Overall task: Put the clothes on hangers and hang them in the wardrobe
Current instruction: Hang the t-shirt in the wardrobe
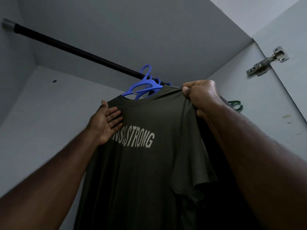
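A dark olive T-shirt (149,171) with pale lettering hangs on a blue hanger (142,84), whose hook sits on the black wardrobe rail (74,48). My left hand (105,120) lies flat with straight fingers against the shirt's left shoulder. My right hand (198,95) grips the shirt's right shoulder, fabric bunched in its fist. More blue hangers crowd just behind the first one on the rail.
Grey wardrobe walls enclose the space on the left and at the back. The open door at right carries a metal hinge (267,61). A green hanger (235,105) peeks out behind my right forearm. Dark clothing hangs behind the shirt at right.
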`<act>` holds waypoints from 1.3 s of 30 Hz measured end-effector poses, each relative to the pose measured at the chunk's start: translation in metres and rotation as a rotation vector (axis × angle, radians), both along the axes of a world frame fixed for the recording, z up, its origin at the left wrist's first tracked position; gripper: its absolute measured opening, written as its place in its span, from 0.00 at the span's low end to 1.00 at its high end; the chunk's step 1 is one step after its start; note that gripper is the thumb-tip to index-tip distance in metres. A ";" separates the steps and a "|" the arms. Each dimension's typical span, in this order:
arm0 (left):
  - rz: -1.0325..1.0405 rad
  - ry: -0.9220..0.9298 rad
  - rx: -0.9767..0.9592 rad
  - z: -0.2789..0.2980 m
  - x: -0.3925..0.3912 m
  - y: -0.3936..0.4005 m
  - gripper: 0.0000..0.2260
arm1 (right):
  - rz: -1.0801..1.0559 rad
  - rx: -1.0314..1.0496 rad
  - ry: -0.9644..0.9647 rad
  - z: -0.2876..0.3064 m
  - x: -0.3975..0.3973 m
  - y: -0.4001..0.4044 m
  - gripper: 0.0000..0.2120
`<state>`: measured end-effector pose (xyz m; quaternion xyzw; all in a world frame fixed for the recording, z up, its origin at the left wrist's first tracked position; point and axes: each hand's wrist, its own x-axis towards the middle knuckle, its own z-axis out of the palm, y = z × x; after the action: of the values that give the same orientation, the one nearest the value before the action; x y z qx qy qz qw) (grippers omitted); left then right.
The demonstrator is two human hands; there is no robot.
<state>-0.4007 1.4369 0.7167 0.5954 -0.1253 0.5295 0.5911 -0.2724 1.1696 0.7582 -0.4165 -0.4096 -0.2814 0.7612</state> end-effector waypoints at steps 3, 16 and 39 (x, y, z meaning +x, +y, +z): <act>0.007 -0.004 0.016 0.007 0.007 -0.003 0.31 | 0.027 -0.012 0.029 0.005 0.006 0.002 0.07; 0.071 0.019 0.049 -0.002 0.017 -0.013 0.31 | 0.107 -0.074 0.049 0.000 0.025 0.011 0.05; 0.349 0.088 0.194 -0.033 -0.018 -0.007 0.25 | 0.093 -0.289 0.094 -0.036 0.002 0.030 0.11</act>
<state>-0.4186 1.4303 0.6834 0.6846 -0.0446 0.5830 0.4352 -0.2701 1.1995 0.7226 -0.5152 -0.4288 -0.1643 0.7237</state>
